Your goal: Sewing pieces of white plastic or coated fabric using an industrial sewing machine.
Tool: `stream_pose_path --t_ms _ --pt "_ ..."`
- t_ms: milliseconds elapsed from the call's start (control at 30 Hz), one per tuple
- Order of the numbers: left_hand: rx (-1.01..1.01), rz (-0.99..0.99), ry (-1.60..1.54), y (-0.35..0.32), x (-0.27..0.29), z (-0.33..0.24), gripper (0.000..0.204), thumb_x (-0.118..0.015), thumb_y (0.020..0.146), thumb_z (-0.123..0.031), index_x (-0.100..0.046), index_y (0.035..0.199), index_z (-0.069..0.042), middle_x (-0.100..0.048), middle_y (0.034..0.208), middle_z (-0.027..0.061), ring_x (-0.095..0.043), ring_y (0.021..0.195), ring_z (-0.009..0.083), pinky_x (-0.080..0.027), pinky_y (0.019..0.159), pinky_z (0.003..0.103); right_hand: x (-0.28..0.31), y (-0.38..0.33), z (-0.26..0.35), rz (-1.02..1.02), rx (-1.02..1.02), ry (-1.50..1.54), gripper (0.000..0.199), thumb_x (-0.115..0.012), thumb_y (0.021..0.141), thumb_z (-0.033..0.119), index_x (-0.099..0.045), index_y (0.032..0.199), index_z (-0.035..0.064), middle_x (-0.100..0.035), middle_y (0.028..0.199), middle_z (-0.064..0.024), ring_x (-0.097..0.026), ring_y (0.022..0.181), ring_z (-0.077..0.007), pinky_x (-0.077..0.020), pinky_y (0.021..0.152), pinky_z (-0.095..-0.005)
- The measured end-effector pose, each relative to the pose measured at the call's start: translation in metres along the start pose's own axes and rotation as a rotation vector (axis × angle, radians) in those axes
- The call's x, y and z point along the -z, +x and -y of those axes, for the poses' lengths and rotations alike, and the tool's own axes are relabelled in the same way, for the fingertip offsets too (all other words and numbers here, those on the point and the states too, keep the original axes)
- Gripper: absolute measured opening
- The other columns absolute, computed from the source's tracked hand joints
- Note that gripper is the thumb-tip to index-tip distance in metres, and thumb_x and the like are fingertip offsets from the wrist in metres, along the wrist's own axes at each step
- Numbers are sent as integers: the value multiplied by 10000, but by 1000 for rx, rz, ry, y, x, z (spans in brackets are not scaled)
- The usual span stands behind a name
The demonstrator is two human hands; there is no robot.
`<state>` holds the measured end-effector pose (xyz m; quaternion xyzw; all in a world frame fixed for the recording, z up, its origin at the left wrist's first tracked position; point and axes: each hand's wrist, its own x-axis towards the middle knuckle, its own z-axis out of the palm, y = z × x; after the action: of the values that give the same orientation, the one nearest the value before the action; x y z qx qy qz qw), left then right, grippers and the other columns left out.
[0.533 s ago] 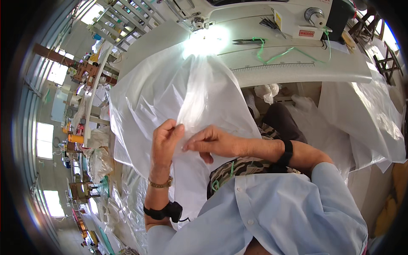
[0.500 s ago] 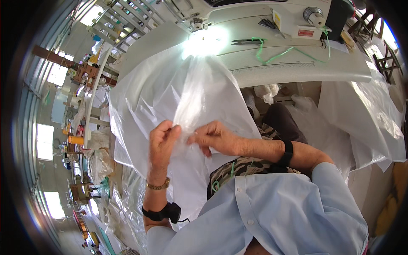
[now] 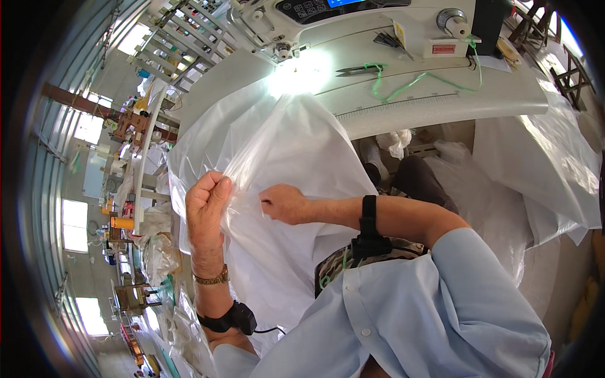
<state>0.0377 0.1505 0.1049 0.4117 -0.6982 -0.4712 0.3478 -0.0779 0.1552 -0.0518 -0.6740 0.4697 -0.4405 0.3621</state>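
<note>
Holding a thin translucent plastic sheet (image 3: 296, 157), the person works with both hands in front of the chest. The left hand (image 3: 207, 203) is raised and closed into a loose fist, the fingers (image 3: 217, 189) curled and pressed together around a gathered edge of the sheet, so the film bunches just beside the knuckles. The right hand (image 3: 285, 203) is near it, to the right of the left fingers; its fingers are bent inward and pinch a fold of the same sheet between thumb and fingertips, though the exact contact is partly hidden by the film. Between the two hands the plastic is stretched and wrinkled, and above the fingers it rises toward the white sewing table (image 3: 441, 107), where bright light shines through it. Below the fingers the sheet hangs down over the lap. On the left wrist sits a gold bracelet (image 3: 211, 278), and lower on the forearm a black strap with a small device (image 3: 230, 317). A second black strap (image 3: 368, 223) goes around the right forearm. Well beyond the fingers, on the table, lie scissors with a green cord (image 3: 362, 68), beside the sewing machine (image 3: 353, 19)
</note>
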Motion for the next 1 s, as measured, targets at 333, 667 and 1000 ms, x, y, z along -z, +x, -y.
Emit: stream_pose_path --t_ms 333,667,1000 --pt "-28 86 204 -6 13 16 75 -651 905 -47 -611 880 11 -600 693 -46 -451 600 -17 -339 538 159 116 13 -16 -510 103 -391 115 -567 905 161 -601 906 50 -642 756 -158 -650 732 -342 -519 645 -439" --pt "-32 99 255 -13 4 21 86 -681 885 -61 -624 870 1 -623 730 -33 -488 642 0 -380 566 170 178 64 -41 -200 284 -1098 213 -621 776 19 -620 981 77 -633 922 -87 -652 898 -273 -538 739 -385" --pt "-142 113 448 -26 -10 22 118 -631 921 -78 -601 856 15 -501 590 19 -381 526 55 -318 472 244 172 58 -23 -296 149 -636 165 -579 922 151 -602 1056 56 -643 919 -82 -649 851 -259 -513 767 -381"
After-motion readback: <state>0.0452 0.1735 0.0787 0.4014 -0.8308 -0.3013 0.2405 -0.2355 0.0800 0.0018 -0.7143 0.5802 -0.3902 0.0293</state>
